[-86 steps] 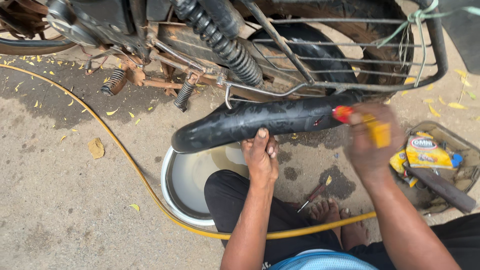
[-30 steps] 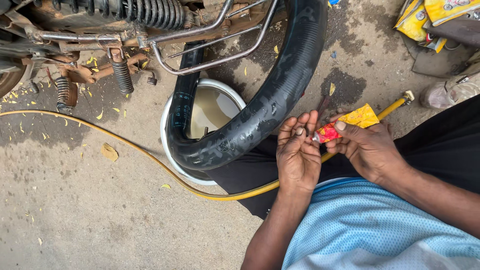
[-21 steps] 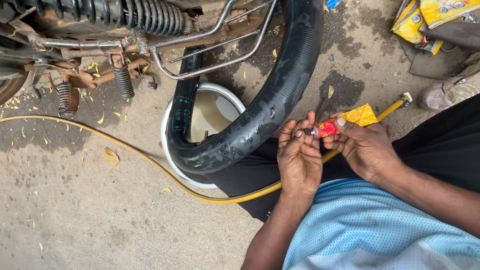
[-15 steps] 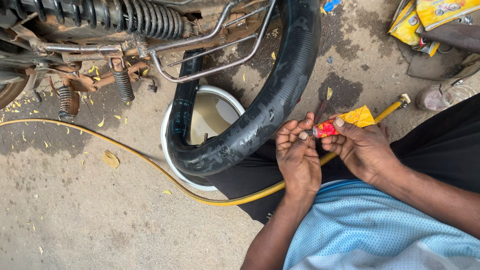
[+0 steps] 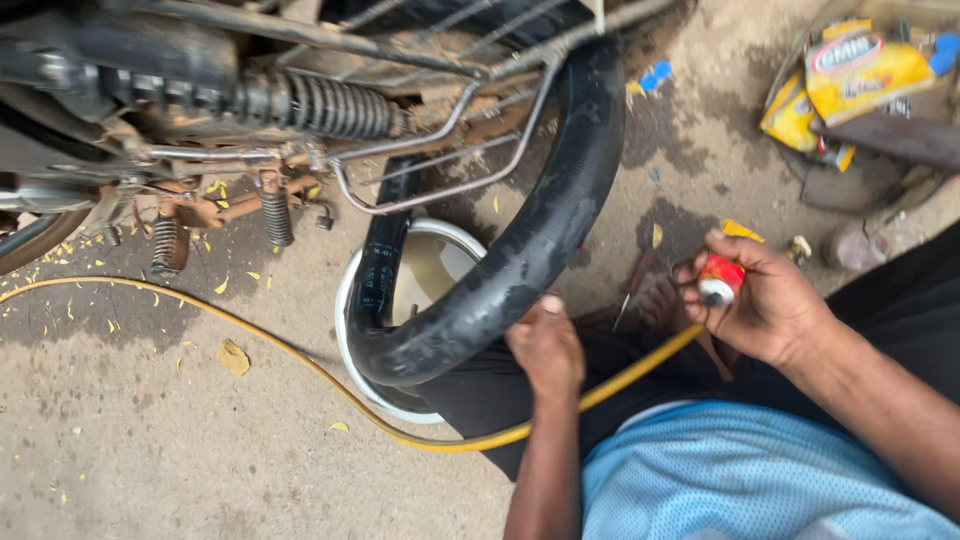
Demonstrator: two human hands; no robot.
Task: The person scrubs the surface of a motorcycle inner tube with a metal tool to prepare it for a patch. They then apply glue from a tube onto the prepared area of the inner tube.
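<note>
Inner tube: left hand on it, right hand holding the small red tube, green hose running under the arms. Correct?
Not quite. The hose is yellow, not green; the head view shows it crossing the ground and passing under the arms. The rest stands: the left hand is on the black inner tube, and the right hand holds the small red tube.

black inner tube point(image 5: 520, 260), yellow hose point(image 5: 300, 360), seemingly red-capped yellow tube point(image 5: 722, 275)
</note>
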